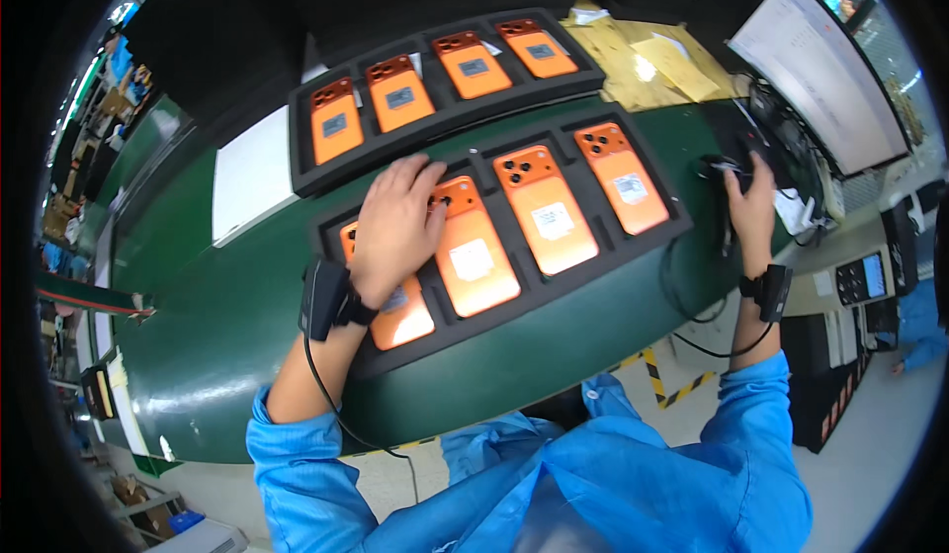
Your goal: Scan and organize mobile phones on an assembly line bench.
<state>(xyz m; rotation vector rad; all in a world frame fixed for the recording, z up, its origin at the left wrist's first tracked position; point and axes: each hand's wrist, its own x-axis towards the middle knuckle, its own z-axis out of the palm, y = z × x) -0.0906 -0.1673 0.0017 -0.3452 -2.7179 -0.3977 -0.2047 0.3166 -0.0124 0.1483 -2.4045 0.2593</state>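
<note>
My left hand (400, 222) is over the near black foam tray (371, 360), its fingers bent around the upper left edge of an orange smartphone (479, 261). Under my wrist and palm lies another orange phone (402, 326), partly hidden. Two more phones (549, 217) (625, 182) rest in slots to the right, camera side up, each with a pale label. At the right, my right hand (753, 207) is closed around a dark handheld device (729, 222) with a cable; its exact kind is hard to make out. Each wrist wears a black strapped unit.
Behind, a second black tray (301, 172) carries several orange phones with grey labels. A white board (247, 182) lies left of it on the green table (217, 355). A monitor (820, 69) and yellow paper (643, 64) stand at the far right. Cables hang over the front edge.
</note>
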